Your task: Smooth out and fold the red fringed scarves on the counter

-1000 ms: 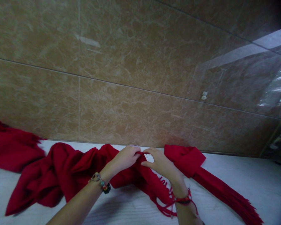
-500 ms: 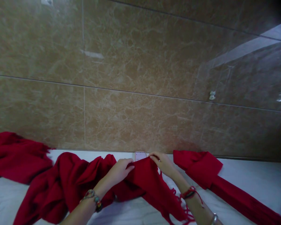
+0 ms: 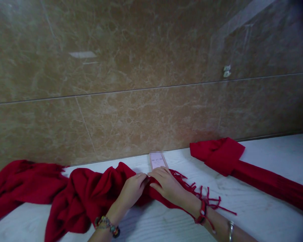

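Pinching the edge of a red fringed scarf (image 3: 101,188) in the left hand (image 3: 131,189)'s grip. Touching that same edge right beside it with the right hand (image 3: 168,184), but honestly can't tell about a pinch there. Got the scarf bunched across a white worktop (image 3: 164,227), by a brown marbled tile wall (image 3: 131,124). Also spotting a phone (image 3: 157,160) just behind the right hand, plus a folded red scarf (image 3: 224,158) off to the right.

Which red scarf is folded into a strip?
The far right scarf, lying apart; the cloth further left, at the left hand and right hand, is bunched.
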The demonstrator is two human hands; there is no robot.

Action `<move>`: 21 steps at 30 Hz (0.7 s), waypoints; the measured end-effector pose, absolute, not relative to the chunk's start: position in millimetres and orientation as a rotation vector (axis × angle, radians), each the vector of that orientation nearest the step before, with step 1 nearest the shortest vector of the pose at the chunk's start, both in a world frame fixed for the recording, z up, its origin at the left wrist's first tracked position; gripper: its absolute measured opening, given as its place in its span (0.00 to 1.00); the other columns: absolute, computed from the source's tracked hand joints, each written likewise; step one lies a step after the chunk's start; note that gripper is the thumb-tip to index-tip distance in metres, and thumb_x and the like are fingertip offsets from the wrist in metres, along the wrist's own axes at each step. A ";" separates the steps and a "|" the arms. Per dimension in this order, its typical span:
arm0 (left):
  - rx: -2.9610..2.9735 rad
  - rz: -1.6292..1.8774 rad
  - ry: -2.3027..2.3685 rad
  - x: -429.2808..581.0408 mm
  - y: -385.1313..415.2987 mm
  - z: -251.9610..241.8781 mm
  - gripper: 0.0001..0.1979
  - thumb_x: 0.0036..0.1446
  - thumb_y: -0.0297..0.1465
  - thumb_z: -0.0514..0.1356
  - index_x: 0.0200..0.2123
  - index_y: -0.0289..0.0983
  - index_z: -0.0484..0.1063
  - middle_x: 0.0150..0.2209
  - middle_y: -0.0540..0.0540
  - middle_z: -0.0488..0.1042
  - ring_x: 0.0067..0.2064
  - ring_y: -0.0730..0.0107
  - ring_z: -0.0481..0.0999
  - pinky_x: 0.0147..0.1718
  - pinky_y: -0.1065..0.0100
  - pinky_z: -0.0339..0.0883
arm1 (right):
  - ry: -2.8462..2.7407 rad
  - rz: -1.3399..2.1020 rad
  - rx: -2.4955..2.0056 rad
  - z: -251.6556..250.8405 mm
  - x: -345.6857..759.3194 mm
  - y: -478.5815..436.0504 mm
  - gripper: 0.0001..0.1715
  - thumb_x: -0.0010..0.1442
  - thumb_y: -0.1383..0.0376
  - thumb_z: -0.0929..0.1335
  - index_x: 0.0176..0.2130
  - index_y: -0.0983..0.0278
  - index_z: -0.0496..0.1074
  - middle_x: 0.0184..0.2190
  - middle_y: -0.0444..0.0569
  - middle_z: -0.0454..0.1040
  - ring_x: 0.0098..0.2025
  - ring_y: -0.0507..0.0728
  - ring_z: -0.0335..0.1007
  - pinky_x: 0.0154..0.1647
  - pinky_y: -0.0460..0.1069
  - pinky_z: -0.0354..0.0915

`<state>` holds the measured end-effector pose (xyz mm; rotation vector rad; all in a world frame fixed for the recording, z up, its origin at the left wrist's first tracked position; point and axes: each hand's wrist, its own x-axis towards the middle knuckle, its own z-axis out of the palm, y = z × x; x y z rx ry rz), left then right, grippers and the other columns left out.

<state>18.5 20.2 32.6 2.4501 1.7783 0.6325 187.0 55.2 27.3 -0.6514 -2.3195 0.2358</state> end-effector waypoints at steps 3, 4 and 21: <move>2.484 0.568 1.819 16.5 19.1 35.3 0.12 0.59 0.28 0.45 0.33 0.37 0.68 0.32 0.46 0.73 0.35 0.67 0.71 0.36 0.68 0.64 | -2.273 0.262 -0.723 23.2 186.7 60.5 0.06 0.55 0.71 0.64 0.34 0.66 0.71 0.32 0.48 0.72 0.38 0.55 0.65 0.45 0.52 0.60; 2.495 0.570 1.830 15.5 19.3 35.8 0.12 0.59 0.29 0.45 0.33 0.37 0.68 0.32 0.46 0.73 0.35 0.67 0.72 0.36 0.68 0.64 | -2.248 0.271 -0.740 21.9 187.5 63.1 0.06 0.56 0.71 0.64 0.33 0.66 0.71 0.31 0.48 0.72 0.37 0.55 0.65 0.44 0.51 0.60; 2.470 0.756 1.806 16.8 20.0 21.5 0.14 0.60 0.28 0.44 0.36 0.37 0.69 0.33 0.46 0.74 0.35 0.67 0.73 0.36 0.67 0.66 | -2.272 0.244 -0.771 31.1 197.0 58.4 0.10 0.54 0.68 0.66 0.39 0.65 0.71 0.35 0.50 0.74 0.39 0.56 0.67 0.43 0.51 0.60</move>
